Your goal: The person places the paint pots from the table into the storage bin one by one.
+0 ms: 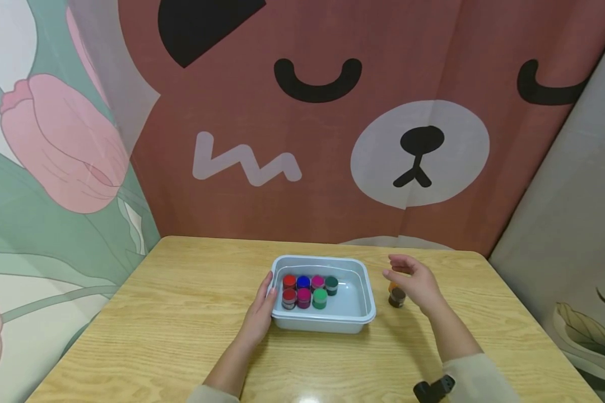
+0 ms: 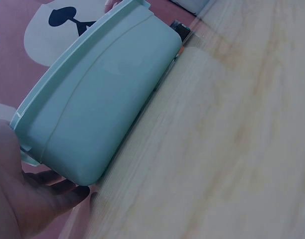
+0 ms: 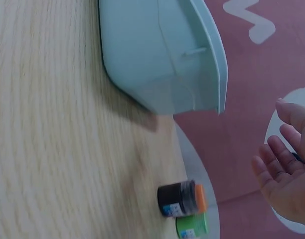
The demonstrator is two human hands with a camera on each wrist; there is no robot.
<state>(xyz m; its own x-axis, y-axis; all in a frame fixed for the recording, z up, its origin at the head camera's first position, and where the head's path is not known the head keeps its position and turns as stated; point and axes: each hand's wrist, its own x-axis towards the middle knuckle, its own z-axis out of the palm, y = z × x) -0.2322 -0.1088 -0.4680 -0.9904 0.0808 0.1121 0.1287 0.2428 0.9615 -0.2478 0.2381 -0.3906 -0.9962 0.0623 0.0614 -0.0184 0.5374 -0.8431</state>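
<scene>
A pale blue plastic tray [image 1: 322, 323] stands on the table with several small paint jars inside, grouped toward its left. They include red jars, a blue jar [image 1: 303, 282], magenta ones, a dark green jar [image 1: 331, 285] and a bright green jar [image 1: 320, 298]. My left hand [image 1: 257, 313] holds the tray's left end, its thumb at the rim and fingers against the outer wall. To the tray's right, my right hand [image 1: 417, 285] hovers empty, fingers loosely spread. Below it stand a dark jar [image 1: 396, 298] and a partly hidden orange one [image 1: 392, 285]. A green jar [image 3: 191, 226] shows beside them in the right wrist view.
The wooden table [image 1: 181, 313] ends at a curtain [image 1: 322, 218] with a bear's face behind it. A flowered curtain [image 1: 55, 235] hangs at the left and a grey one [image 1: 559, 184] at the right. A black device [image 1: 433, 389] sits at the right wrist.
</scene>
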